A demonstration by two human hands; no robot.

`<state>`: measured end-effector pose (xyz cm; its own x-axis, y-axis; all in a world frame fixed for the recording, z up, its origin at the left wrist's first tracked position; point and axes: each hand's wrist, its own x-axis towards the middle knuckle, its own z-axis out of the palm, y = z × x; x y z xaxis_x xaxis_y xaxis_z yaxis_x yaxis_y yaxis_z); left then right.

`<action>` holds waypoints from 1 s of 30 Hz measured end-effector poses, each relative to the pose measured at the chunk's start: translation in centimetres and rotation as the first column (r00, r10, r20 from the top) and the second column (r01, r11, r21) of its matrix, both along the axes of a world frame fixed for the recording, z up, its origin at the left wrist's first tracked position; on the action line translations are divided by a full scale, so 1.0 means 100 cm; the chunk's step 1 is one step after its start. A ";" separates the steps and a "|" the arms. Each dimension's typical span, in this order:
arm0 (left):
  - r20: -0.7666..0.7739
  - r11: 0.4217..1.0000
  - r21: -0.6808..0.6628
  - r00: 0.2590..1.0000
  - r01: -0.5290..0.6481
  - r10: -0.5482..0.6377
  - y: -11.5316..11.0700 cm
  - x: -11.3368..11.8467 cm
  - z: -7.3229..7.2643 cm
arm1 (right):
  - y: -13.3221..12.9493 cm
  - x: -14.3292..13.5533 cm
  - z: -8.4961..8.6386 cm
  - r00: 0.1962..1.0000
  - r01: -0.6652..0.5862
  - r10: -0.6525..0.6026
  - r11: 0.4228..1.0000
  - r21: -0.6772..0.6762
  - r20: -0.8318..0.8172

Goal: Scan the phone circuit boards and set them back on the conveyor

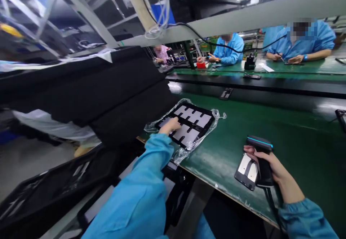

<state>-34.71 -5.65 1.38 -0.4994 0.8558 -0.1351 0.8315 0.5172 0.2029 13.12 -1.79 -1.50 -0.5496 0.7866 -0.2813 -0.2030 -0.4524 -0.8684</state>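
Observation:
My left hand (pixel 171 125) reaches over a black tray (pixel 203 131) wrapped at its edges in clear plastic film. Flat silver-grey pieces (pixel 186 134) lie in rows in this tray. The left fingers are bent together over its near-left part, and whatever they grip is hidden beneath them. In my right hand (pixel 273 165) is a black barcode scanner (pixel 264 170) with a lit blue strip on top, its fingers wrapped round the handle. Beside the scanner, close to those fingers, a phone-like unit (pixel 247 170) with a silver back lies on the green table (pixel 221 156).
Black trays (pixel 54 185) stand low on the left beside a black curtain (pixel 94 91). A dark conveyor strip (pixel 286 100) runs behind the table with another phone-like unit (pixel 226 93) on it. Several people in work clothes sit beyond. A cable (pixel 205 40) hangs from the overhead beam.

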 end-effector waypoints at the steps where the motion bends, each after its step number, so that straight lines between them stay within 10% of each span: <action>1: -0.025 0.998 -0.054 1.000 -0.011 0.010 -0.006 -0.004 -0.007 | 0.000 0.000 0.001 1.000 -0.013 0.013 1.000 -0.001 -0.001; 8: -0.215 0.989 -0.147 0.976 -0.014 -0.018 -0.013 -0.010 -0.034 | -0.003 0.004 -0.004 0.999 -0.034 0.034 0.999 0.005 -0.027; 15: -0.272 0.997 -0.069 0.961 0.024 -0.042 0.000 -0.009 -0.007 | -0.004 0.006 -0.009 0.999 -0.028 0.030 0.999 0.034 -0.036; 18: -0.249 0.987 0.127 0.967 0.095 -0.061 0.015 0.034 0.006 | -0.007 0.006 -0.005 0.995 -0.097 0.097 0.993 0.064 -0.007; 25: 0.160 0.758 0.590 0.880 0.278 -0.447 0.049 0.211 -0.007 | -0.016 0.003 0.006 0.986 -0.164 0.158 0.973 0.160 0.054; 30: 0.227 0.735 0.644 0.863 0.214 -0.451 0.061 0.234 -0.013 | -0.015 0.001 0.006 0.992 -0.119 0.111 0.978 0.171 0.054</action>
<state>-11.29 0.43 0.08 -0.1861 0.9222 0.3390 0.7361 -0.0976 0.6698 13.20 -3.25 -0.89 -0.6295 0.7579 -0.1715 -0.1183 -0.3117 -0.9428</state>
